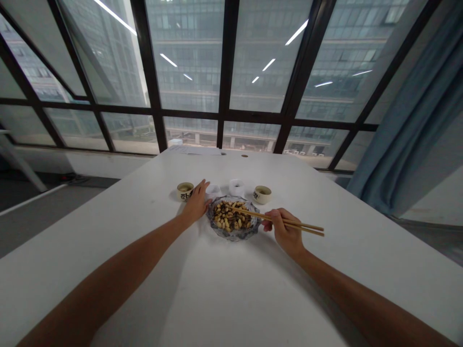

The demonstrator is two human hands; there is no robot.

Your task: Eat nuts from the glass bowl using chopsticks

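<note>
My right hand [284, 226] grips a pair of wooden chopsticks [300, 225], whose tips reach into a clear faceted glass bowl [235, 235]. In the bowl lies a mix of pale peanuts [226, 222] and dark bits. My left hand [196, 202] has its fingers stretched out at the bowl's left edge. Its thumb is by the rim; whether it touches I cannot tell. Just right of its fingertips sits a small white cup [213, 191]. A beige cup with dark characters [185, 191] stands left of this hand, partly covered by it.
Behind the bowl is a second white cup [236, 187], and to its right another beige cup [262, 194]. Papers [195, 150] and a small brown round thing [245, 155] lie at the white table's [231, 294] far end. A blue curtain [401, 130] hangs at right.
</note>
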